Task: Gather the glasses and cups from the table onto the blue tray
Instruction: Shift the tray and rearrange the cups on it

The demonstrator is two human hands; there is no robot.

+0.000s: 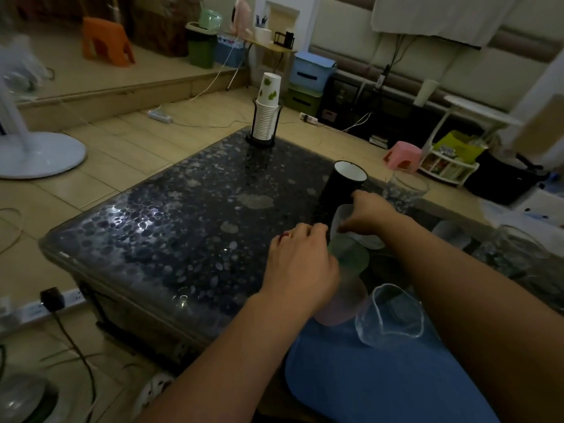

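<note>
Left hand [300,264] curled round frosted stacked cups [348,270], stack leaning away from us. Right hand [367,213] pinching top frosted cup [345,218] at rim. Blue tray [381,386] below both wrists, near us; we judge short pull-back. Black mug [346,181] just beyond right hand.

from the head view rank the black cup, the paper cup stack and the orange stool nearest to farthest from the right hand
1. black cup: just beyond the right hand, on the table.
2. paper cup stack: in its holder at the table's far corner.
3. orange stool: on the raised floor, far left.
</note>
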